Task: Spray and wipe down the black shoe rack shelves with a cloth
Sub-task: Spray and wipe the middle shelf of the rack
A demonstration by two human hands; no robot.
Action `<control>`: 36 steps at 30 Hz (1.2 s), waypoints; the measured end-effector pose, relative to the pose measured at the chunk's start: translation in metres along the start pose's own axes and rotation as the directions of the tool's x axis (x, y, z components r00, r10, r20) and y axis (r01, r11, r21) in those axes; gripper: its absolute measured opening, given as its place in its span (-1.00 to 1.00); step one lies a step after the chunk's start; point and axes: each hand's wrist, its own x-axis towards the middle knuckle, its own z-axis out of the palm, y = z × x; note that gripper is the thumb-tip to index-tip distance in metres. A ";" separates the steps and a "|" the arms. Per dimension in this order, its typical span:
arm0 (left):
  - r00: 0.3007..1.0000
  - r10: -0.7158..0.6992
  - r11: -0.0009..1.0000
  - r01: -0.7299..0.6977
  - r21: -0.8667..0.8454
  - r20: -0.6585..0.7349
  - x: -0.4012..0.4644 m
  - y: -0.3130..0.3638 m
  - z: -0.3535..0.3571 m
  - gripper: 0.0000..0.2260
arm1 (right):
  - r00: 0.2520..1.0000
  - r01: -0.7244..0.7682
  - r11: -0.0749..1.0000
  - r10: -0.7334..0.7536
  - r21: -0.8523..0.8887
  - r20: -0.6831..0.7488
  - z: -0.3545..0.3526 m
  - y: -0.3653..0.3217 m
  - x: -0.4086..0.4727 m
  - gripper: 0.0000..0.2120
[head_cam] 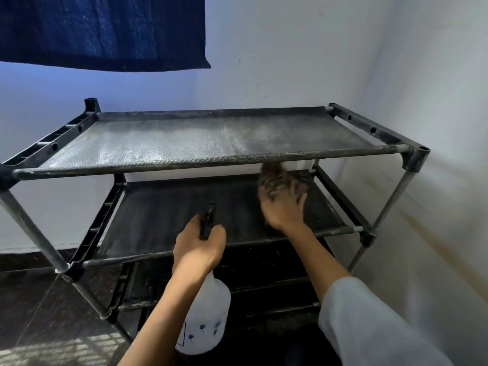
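The black shoe rack [211,165] stands against a white wall, its dusty top shelf streaked grey. My left hand [198,249] grips the black trigger head of a white spray bottle [206,313] in front of the second shelf [171,215]. My right hand [284,207] presses a dark patterned cloth [277,177] onto the right part of the second shelf, just under the top shelf's front bar. The hand and cloth are motion-blurred. Lower shelves show beneath, partly hidden by my arms.
A dark blue fabric [103,30] hangs on the wall above the rack's left side. A side wall [435,180] closes in on the right. Dark tiled floor [39,313] lies at the left.
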 end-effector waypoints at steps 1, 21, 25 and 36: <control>1.000 0.006 0.999 -0.005 0.037 -0.009 0.002 0.000 0.000 -0.70 | 0.974 0.017 0.989 0.017 -0.145 0.227 0.008 0.002 -0.001 -0.33; 0.926 0.366 0.908 -0.335 0.253 -0.089 0.023 -0.044 0.034 -0.88 | 0.885 0.426 0.797 -0.268 -0.428 0.380 0.058 0.005 0.086 -0.35; 0.911 0.403 0.899 -0.376 0.224 -0.088 0.028 -0.049 0.036 -0.81 | 0.881 0.427 0.823 -0.287 -0.373 0.376 0.054 0.004 0.086 -0.38; 0.915 0.365 0.915 -0.318 0.248 -0.174 0.027 -0.051 0.049 -0.88 | 0.606 0.419 0.901 -0.188 -0.109 0.773 -0.028 0.036 0.007 -0.49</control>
